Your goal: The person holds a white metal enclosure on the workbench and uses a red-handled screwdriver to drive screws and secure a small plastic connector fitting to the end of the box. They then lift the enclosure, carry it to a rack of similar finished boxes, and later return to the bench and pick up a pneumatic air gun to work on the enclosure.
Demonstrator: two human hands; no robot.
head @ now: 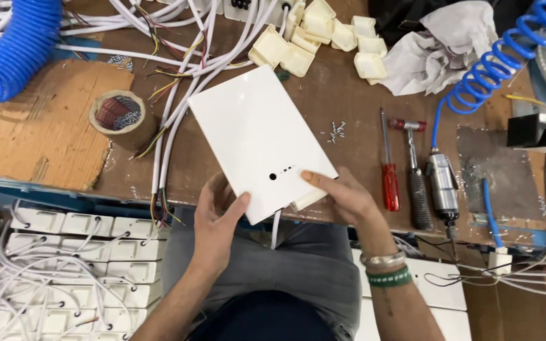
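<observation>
- Gripping the near edge of a white rectangular box (257,142), the left hand (217,218) had its thumb pressed on the top face and its fingers curled beneath.
- The right hand (342,196) pinched the box's near right corner, thumb laid flat on top, fingers underneath.
- The box lay tilted over the near edge of the brown workbench (349,101), a white cable (276,227) hanging from its underside.
- Just right of the right hand lay a red-handled screwdriver (388,170), a small hammer (415,180) and an air-powered driver (442,186) on a blue coiled hose (491,66).
- Left of the box stood a roll of brown tape (120,117); beyond it lay cream plastic covers (323,35).
</observation>
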